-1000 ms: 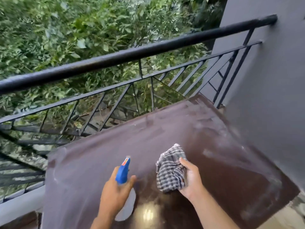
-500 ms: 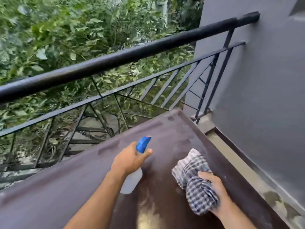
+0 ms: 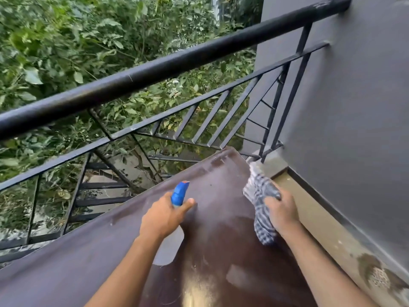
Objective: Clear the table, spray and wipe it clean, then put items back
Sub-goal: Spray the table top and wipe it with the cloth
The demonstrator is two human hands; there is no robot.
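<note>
bench (image 3: 73, 271) top fills the lower frame: one flat, dark brown slab, smooth and glossy, with a bright glare patch near six o'clock and pale dusty smears toward its far corner at about one o'clock. two hands work over it. the left hand (image 3: 162, 219) is wrapped tight around one spray bottle (image 3: 178, 194), its blue plastic trigger head poking up past the knuckles and aimed toward twelve o'clock, the thumb pressed alongside the neck; the bottle's pale, translucent, rounded body hangs below the palm, just above the bench or perhaps touching it, hard to tell from this angle. the right hand (image 3: 282, 212), at about three o'clock from the bottle, is closed on one cloth (image 3: 257, 191), a soft woven rag in a blue-and-white check, crumpled into a long bunch that sticks out beyond the fingers toward the bench's right edge and trails back under the wrist. the cloth lies against the bench surface near that edge. one black metal railing (image 3: 168, 65) runs across from nine o'clock up to two o'clock, with a thick round top bar and thin flat slats set in diagonals below. one grey painted wall (image 3: 354, 107), matte and plain, stands at three o'clock, a worn tan floor (image 3: 327, 229) strip between it and the bench. leafy green bushes (image 3: 77, 41) crowd behind the railing.
</note>
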